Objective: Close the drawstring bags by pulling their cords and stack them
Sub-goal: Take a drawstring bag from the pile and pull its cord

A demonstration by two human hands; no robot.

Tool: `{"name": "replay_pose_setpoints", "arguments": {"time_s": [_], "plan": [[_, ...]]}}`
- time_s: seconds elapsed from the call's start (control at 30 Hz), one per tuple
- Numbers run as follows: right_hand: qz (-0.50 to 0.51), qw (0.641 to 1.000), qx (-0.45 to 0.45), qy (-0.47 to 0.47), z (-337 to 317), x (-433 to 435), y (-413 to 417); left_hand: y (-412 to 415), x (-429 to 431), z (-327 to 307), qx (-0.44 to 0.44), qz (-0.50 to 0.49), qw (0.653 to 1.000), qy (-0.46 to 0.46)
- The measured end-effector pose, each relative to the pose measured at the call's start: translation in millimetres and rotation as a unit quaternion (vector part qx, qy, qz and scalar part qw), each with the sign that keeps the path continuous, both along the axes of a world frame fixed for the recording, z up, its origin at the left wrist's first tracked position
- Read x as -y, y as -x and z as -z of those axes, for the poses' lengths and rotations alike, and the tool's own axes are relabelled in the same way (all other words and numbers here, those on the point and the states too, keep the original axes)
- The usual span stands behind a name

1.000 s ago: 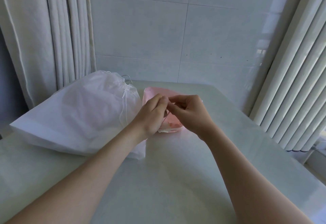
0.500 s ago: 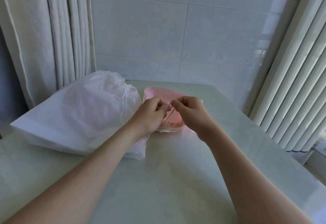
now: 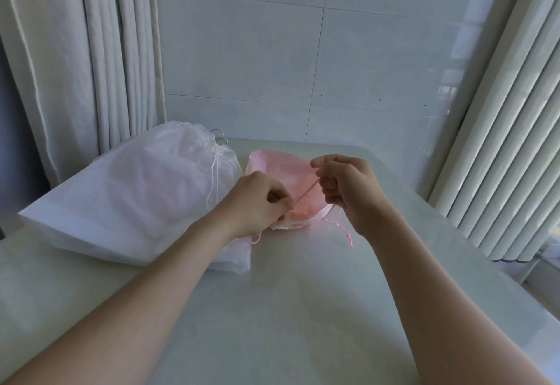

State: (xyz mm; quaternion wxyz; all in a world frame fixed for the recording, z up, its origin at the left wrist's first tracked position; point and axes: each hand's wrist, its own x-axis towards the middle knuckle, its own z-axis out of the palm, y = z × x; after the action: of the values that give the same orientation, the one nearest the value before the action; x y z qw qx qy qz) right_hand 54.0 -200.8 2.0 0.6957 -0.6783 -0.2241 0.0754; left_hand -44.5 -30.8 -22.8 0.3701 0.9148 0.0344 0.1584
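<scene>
A small pink drawstring bag [image 3: 280, 165] lies flat on the white table [image 3: 288, 300], its mouth toward me. My left hand [image 3: 257, 200] pinches the bag's mouth at the cord. My right hand [image 3: 345, 187] pinches the pink cord [image 3: 304, 194], which runs taut between the two hands. Loose pink cord ends [image 3: 348, 236] trail onto the table below my right hand. A large white drawstring bag [image 3: 136, 194] lies to the left, touching the pink one, its white cord hanging down its side. My hands hide the pink bag's mouth in part.
Cream curtains [image 3: 91, 51] hang at the back left behind the white bag. A tiled wall [image 3: 303, 51] stands behind the table. Vertical white slats [image 3: 500, 142] run along the table's right edge.
My right hand has drawn away to the right and upward, stretching the pink cord taut out of the bag's mouth. My left hand stayed at the mouth.
</scene>
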Motion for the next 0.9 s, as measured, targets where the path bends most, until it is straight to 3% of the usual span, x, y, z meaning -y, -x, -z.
{"name": "replay_pose_setpoints", "arguments": {"time_s": [0.13,0.3,0.4,0.47,0.53,0.57,0.63,0.67,0.7,0.8,0.83,0.9], "plan": [[0.025,0.991,-0.011,-0.131,-5.6,0.7,1.1,2.2,8.7,-2.6,-0.029,0.024,0.997,-0.068],[0.110,0.975,0.057,-0.184,-15.6,2.5,5.1,3.7,8.2,-1.0,-0.028,0.044,0.995,-0.083],[0.198,0.952,0.195,-0.128,-16.9,-1.6,3.8,2.0,5.5,0.6,-0.040,0.051,0.997,-0.044],[0.199,0.943,0.252,-0.091,-12.8,-9.7,-1.7,1.7,2.2,0.8,-0.044,0.061,0.997,-0.003],[0.146,0.951,0.272,0.016,-2.1,-18.7,-13.6,1.5,-1.8,1.3,-0.043,0.069,0.996,0.029],[0.120,0.942,0.289,0.121,5.5,-22.4,-20.3,1.2,-3.8,1.7,-0.040,0.071,0.996,0.045],[0.126,0.859,0.351,0.350,21.3,-25.2,-28.6,0.5,-6.4,2.6,-0.031,0.071,0.993,0.089],[0.144,0.827,0.374,0.394,25.2,-25.9,-28.3,0.3,-7.5,3.4,-0.029,0.068,0.991,0.114],[0.157,0.825,0.388,0.380,25.0,-25.5,-25.6,-0.6,-8.4,4.2,-0.028,0.063,0.988,0.138],[0.090,0.897,0.367,0.230,12.0,-16.4,-7.0,-4.3,-10.5,6.3,-0.033,0.048,0.980,0.192],[0.043,0.905,0.362,0.221,7.2,-13.5,2.2,-4.1,-10.7,6.2,-0.033,0.044,0.977,0.207],[-0.020,0.888,0.383,0.255,3.5,-9.4,17.2,-3.8,-11.9,6.2,-0.031,0.032,0.972,0.231]]}}
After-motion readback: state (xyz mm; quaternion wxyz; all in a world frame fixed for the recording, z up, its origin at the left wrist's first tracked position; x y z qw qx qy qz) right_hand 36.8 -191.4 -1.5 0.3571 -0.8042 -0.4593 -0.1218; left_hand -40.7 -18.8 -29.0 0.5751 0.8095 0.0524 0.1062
